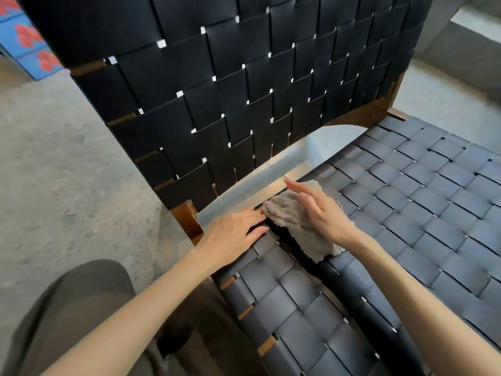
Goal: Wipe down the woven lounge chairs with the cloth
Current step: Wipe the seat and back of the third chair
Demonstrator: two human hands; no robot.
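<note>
A lounge chair with wide black woven straps and a brown wooden frame fills the view; its backrest (230, 85) rises at the rear and its seat (406, 213) spreads to the right. A crumpled grey cloth (287, 215) lies on the seat's rear left corner. My right hand (320, 210) presses flat on the cloth with straight fingers pointing toward the backrest. My left hand (233, 234) rests flat on the seat straps beside the cloth, fingertips touching its left edge.
Grey concrete floor (67, 172) lies to the left of the chair. A blue mat with red flowers (27, 42) sits at the far left top. A concrete step (461, 36) is behind at the upper right. My trouser leg (76, 308) is at lower left.
</note>
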